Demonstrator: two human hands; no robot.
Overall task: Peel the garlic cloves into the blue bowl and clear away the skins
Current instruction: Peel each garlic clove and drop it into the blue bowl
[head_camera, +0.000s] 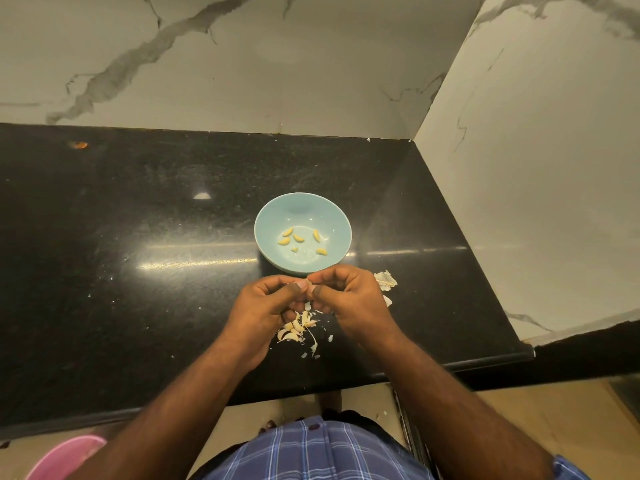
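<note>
A light blue bowl (273, 216) stands on the black counter and holds several peeled yellowish garlic cloves (284, 241). Just in front of the bowl, my left hand (265, 306) and my right hand (346, 296) meet, fingertips pinching a small garlic clove (302, 283) between them; most of the clove is hidden by the fingers. Under my hands lies a pile of loose garlic skins (294, 330). More skin pieces (386, 280) lie to the right of my right hand.
The black stone counter (138, 271) meets marble walls at the back and on the right (536, 168). Its front edge runs near my waist. A pink tub (65, 459) sits on the floor at the lower left.
</note>
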